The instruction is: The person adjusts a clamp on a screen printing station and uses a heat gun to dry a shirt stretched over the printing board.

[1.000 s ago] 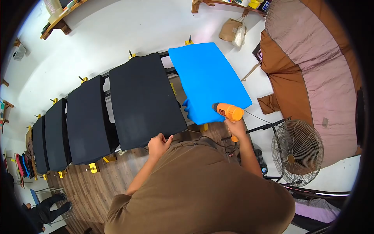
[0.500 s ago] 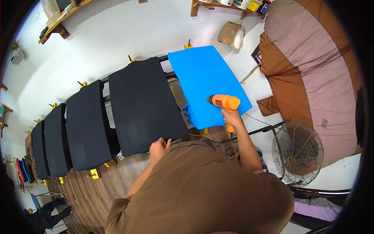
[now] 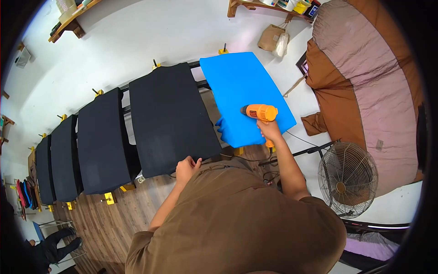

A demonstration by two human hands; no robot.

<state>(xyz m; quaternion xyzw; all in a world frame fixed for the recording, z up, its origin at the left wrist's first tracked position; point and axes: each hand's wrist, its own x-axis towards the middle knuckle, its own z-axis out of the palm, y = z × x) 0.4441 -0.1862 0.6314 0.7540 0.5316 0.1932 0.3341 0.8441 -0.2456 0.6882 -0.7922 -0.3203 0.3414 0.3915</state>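
Observation:
My right hand [image 3: 269,130] is wrapped round the handle of an orange heat gun [image 3: 261,112]. The gun is held over a bright blue T-shirt [image 3: 246,82] stretched on a board, its dark nozzle pointing left across the cloth. Some blue fabric hangs bunched at that board's left side. At the near edge of the neighbouring black T-shirt [image 3: 171,118], my left hand [image 3: 187,169] has its fingers closed on the hem. That shirt lies smooth over its own board.
More black shirts [image 3: 102,141] on boards run in a row to the left, with yellow clamps [image 3: 109,198] at their ends. A wire-caged fan [image 3: 348,178] stands at right, near a brown and pink cover [image 3: 360,100]. Another person's legs [image 3: 61,246] show at lower left.
The heat gun has shifted slightly left over the blue shirt. My left hand stays at the black shirt's near edge, and the whole view has tilted a little.

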